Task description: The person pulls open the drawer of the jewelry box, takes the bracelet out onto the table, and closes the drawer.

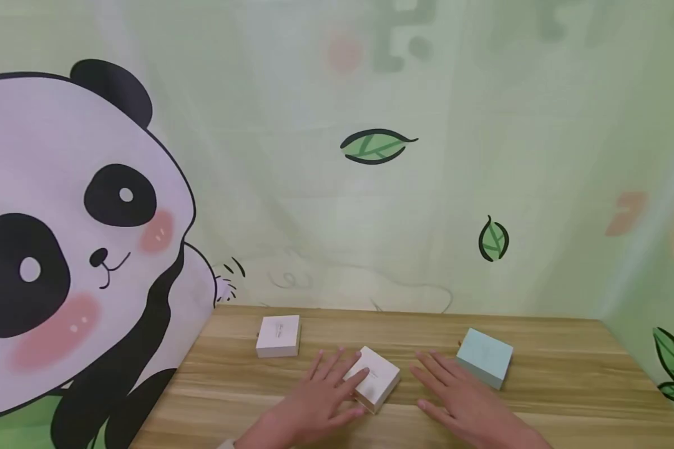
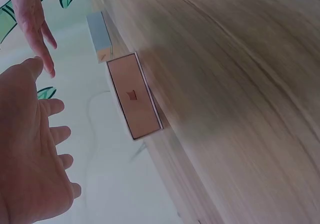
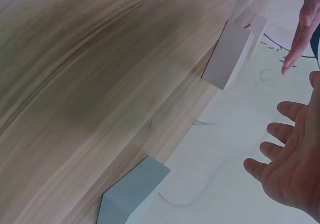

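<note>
Both hands hover over the wooden table with fingers spread and nothing held. The left hand overlaps the left part of a small white box in the head view. That box stands turned at an angle in the middle; the left wrist view shows its brownish end face with a small tab. To the right, the right hand is in front of a light blue box, its fingers pointing toward the gap between the two boxes. Another white box with faint lettering lies farther back on the left.
The wooden table ends at a pale green cloth backdrop. Printed on the cloth are a large panda at the left and several green leaves, one leaf near the middle.
</note>
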The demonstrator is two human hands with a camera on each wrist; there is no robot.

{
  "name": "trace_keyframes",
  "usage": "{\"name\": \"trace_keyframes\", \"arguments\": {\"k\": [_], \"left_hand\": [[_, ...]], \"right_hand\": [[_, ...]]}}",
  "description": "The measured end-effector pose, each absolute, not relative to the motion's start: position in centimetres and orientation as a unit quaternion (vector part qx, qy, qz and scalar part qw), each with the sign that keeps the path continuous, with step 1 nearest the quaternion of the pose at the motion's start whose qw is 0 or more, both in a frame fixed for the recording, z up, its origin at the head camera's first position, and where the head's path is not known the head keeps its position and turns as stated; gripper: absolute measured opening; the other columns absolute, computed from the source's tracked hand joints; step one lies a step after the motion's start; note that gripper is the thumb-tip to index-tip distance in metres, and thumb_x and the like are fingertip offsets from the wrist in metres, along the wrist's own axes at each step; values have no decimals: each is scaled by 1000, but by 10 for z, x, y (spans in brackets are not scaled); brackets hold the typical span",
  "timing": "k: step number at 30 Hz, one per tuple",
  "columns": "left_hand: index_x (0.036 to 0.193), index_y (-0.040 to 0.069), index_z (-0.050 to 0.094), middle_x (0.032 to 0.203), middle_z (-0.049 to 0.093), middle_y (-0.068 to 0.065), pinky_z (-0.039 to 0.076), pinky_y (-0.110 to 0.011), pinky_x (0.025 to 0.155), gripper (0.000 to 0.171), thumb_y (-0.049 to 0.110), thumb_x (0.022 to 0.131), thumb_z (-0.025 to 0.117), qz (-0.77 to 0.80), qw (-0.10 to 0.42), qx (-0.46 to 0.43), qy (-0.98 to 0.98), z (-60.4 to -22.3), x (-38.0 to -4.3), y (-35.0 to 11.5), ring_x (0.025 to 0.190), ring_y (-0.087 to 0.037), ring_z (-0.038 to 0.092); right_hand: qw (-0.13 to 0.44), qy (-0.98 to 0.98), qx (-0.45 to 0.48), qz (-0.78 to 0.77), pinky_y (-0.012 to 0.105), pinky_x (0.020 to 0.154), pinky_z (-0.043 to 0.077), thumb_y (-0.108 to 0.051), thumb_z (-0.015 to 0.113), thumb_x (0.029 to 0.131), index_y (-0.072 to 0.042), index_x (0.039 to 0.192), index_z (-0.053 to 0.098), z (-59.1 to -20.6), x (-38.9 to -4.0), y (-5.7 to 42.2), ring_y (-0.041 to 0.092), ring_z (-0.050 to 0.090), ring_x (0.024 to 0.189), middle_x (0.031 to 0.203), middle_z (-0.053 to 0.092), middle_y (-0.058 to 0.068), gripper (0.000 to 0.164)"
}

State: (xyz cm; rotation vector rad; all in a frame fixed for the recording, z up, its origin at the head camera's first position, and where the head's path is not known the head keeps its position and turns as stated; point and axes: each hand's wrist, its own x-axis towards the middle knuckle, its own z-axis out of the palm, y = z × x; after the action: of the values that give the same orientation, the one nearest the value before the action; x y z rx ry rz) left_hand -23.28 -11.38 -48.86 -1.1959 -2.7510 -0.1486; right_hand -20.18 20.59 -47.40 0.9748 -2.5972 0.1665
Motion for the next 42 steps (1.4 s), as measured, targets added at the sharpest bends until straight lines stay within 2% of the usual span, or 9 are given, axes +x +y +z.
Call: {"name": "trace_keyframes", "arguments": {"k": [5,12,21,28,33,39,42], "left_hand": [[161,25,32,171,14,2,16,-62,122,64,58,106,33,-54,51,-384,-920,-488,-233,-119,156,-31,11],[161,25,33,170,16,2,16,-60,122,62,53,106,40,-51,55,-375,-924,-493,-234,-124,157,-30,10],[160,25,34,169,21,1,16,-60,122,69,64,105,23,-55,56,-357,-931,-499,-234,-132,156,-31,14],[160,23,35,168,25,-4,14,-63,122,64,56,105,40,-65,48,-342,-936,-500,-236,-141,156,-34,14],[160,24,34,168,24,-3,11,-61,122,65,58,105,38,-68,48,-329,-941,-499,-236,-147,156,-34,14],[160,25,34,168,24,-3,12,-62,122,63,55,105,41,-76,49,-318,-944,-499,-235,-154,155,-36,14],[158,22,38,167,27,-6,14,-64,121,62,53,105,44,-84,57,-316,-943,-500,-235,-159,154,-38,17]], "right_hand": [[147,-925,339,89,52,107,45,-45,50,106,-16,152,49,-473,-203,200,34,43,143,159,43,10,55],[116,-928,336,110,56,110,41,-45,50,106,-15,152,50,-472,-206,192,36,40,145,161,39,8,55],[105,-927,341,112,53,114,38,-45,49,106,-16,154,46,-476,-212,180,36,36,147,161,39,10,56],[97,-927,342,118,52,116,36,-44,50,106,-16,155,45,-479,-217,168,36,34,148,161,39,11,57],[89,-926,345,125,52,116,36,-42,51,106,-16,155,45,-478,-220,159,36,33,149,161,39,10,56],[87,-922,355,129,52,117,34,-48,43,107,-15,154,46,-476,-226,147,37,32,149,161,39,11,58],[87,-920,360,132,51,118,33,-50,41,107,-15,155,45,-475,-229,139,37,31,150,162,37,10,59]]}}
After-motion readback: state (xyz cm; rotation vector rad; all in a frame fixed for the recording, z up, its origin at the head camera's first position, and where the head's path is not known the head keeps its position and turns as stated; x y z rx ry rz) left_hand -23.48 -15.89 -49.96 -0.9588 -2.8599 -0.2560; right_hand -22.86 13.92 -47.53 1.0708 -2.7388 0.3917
